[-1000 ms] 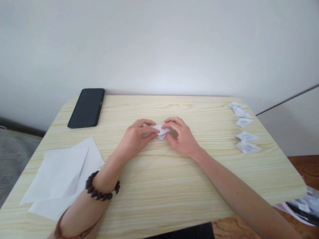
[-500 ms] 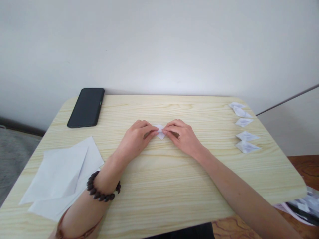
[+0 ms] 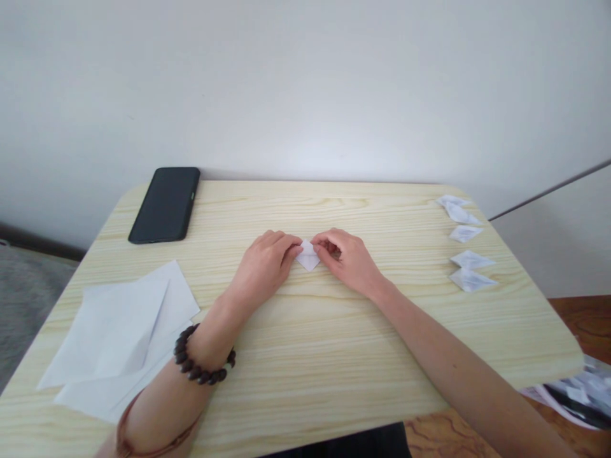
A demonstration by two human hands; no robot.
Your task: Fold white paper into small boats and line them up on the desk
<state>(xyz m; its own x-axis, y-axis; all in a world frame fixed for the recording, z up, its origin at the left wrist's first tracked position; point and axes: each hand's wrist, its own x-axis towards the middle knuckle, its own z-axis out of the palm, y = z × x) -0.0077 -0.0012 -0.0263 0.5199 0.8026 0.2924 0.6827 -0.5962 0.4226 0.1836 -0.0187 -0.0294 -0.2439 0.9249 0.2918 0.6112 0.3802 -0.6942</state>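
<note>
Between my two hands, at the middle of the table, is a small piece of folded white paper (image 3: 309, 257) with a crease across it and a point facing me. My left hand (image 3: 267, 264) pinches its left corner between thumb and fingers. On the other side, my right hand (image 3: 347, 259) grips the right corner the same way. Fingertips cover both side corners of the paper. A dark beaded bracelet (image 3: 191, 366) circles my left wrist.
White paper sheets (image 3: 119, 331) lie overlapping at the table's left, partly under my left forearm. A black phone or tablet (image 3: 165, 205) rests at the back left. Several folded white paper pieces (image 3: 471, 280) form a column along the right side of the wooden table (image 3: 305, 356).
My fingers have shifted slightly on the folded paper, and more of its lower part shows. Both hands stay in nearly the same place, with the left wrist turned a little.
</note>
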